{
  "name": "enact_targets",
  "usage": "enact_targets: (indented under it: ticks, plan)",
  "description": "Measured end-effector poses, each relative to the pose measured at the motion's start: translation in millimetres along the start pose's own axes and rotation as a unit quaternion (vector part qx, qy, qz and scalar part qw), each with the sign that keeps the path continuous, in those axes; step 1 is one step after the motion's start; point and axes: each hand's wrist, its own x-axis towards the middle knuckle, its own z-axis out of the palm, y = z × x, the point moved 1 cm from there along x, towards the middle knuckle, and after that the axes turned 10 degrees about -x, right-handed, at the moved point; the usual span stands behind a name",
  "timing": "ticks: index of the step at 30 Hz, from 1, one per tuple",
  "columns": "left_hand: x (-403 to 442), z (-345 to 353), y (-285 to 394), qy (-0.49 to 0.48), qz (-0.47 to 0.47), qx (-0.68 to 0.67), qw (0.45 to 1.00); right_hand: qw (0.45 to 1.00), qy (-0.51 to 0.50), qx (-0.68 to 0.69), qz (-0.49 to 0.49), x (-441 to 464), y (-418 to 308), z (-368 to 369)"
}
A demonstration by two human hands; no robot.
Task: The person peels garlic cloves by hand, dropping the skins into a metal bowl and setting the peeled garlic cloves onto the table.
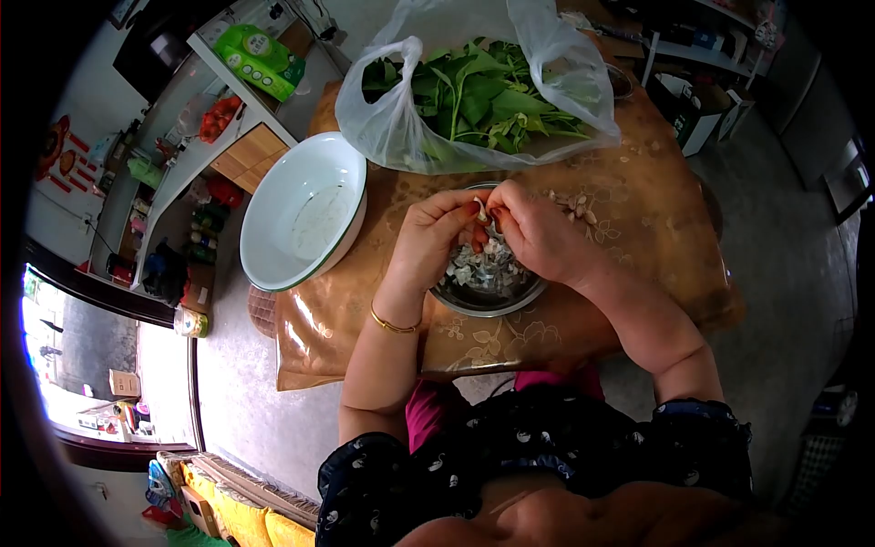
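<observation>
Both hands meet over a metal bowl (486, 304) at the middle of the table. Small whitish and grey pieces (483, 271) fill part of the bowl. My left hand (440, 232), with a gold bangle at the wrist, pinches a small pale piece (482, 211) between thumb and finger. The fingertips of my right hand (533, 228) are pressed together at the same piece; whether they grip it too is hard to tell. Several light pieces (579, 206) lie on the tablecloth just right of the bowl.
A white enamel basin (310, 210) stands at the table's left. Behind the bowl, an open plastic bag (392, 137) holds green leafy stems (483, 96). The brown patterned tablecloth (638, 210) covers the table. Shelves (173, 173) stand farther left, boxes (697, 114) at the back right.
</observation>
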Motion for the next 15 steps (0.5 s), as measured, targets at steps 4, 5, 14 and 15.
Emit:
enact_targets:
  ticks: [4,5,14,15]
  plan:
    - [1.1,-2.7,-0.1,0.012,0.012,0.0,1.0,1.0,0.009,0.002,-0.016,0.1,1.0,1.5]
    - [0.9,-2.4,-0.1,0.012,0.012,0.002,1.0,1.0,0.011,0.0,-0.018,-0.1,1.3,1.9]
    - [0.8,0.1,-2.2,0.022,0.016,0.024,0.999,0.999,-0.009,-0.026,-0.024,-1.5,1.2,1.4]
    - [0.7,0.2,-2.0,0.021,0.012,0.026,0.999,0.999,-0.014,-0.034,-0.024,-1.7,2.4,1.8]
